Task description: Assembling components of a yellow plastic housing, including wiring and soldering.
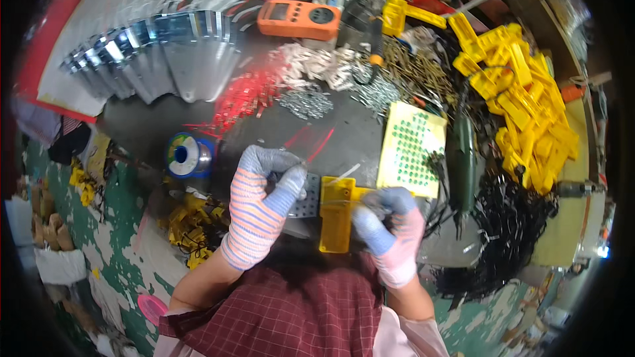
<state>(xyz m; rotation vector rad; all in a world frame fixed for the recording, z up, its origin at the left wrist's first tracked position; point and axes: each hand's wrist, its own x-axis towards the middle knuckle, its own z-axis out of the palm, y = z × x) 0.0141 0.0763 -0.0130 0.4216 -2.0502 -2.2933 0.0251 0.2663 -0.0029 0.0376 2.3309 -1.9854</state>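
Note:
Both my hands wear striped knit gloves. My left hand (268, 192) is closed in a pinch at the left of a yellow plastic case (336, 225); what its fingertips hold is too small to make out. My right hand (393, 228) closes around the side arm of that case, its fingers partly hiding the arm. The case is an open, shallow box. A thin whitish strip (347, 172) sticks up at its top edge. Between my left hand and the case, a grey perforated plate (305, 201) shows. Thin red wires (322, 145) lie just beyond my left fingertips.
A solder spool (190, 155) stands left. Piles of red parts (245, 96), white parts (317, 66) and metal pieces (305, 102) lie ahead. Right are a green-dotted sheet (413, 149), a dark green tool (461, 165), yellow cases (522, 99) and black wires (503, 238). An orange meter (299, 20) sits behind.

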